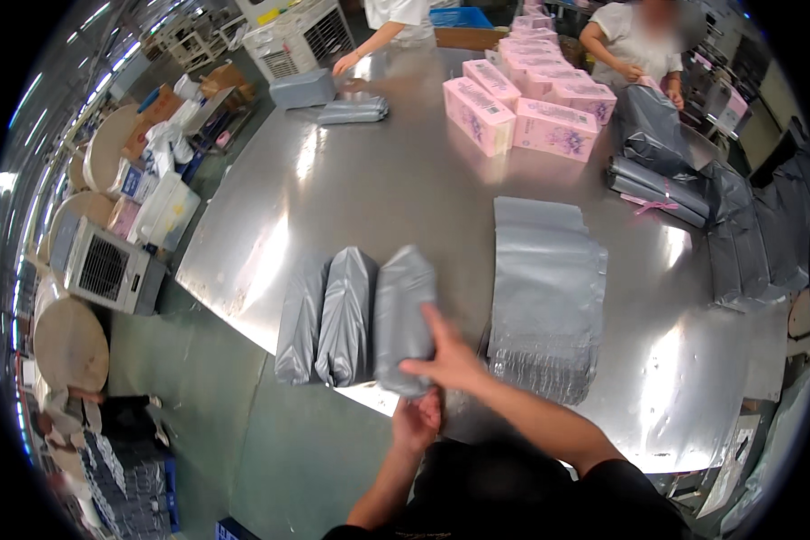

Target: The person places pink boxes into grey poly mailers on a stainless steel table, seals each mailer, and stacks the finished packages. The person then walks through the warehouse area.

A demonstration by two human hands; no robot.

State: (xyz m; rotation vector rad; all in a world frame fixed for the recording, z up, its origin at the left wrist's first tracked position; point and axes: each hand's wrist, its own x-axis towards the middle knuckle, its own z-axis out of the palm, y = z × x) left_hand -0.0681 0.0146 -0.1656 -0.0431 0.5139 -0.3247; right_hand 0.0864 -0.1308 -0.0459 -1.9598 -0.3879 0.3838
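Observation:
A grey plastic-wrapped package stands near the table's front edge, slightly blurred. My right hand grips its right side, thumb and fingers apart around the near part. At the package's near end my left hand is closed, its fingers curled against the bottom; part of its grip is hidden. Two similar grey packages, a middle one and a left one, lie close together just to the left. A fanned stack of flat grey mailer bags is spread to the right of my right forearm.
Several pink boxes stand at the back of the metal table. Grey packages lie far left near a co-worker's hand. Rolled grey bags and filled grey bags line the right side; another person works behind.

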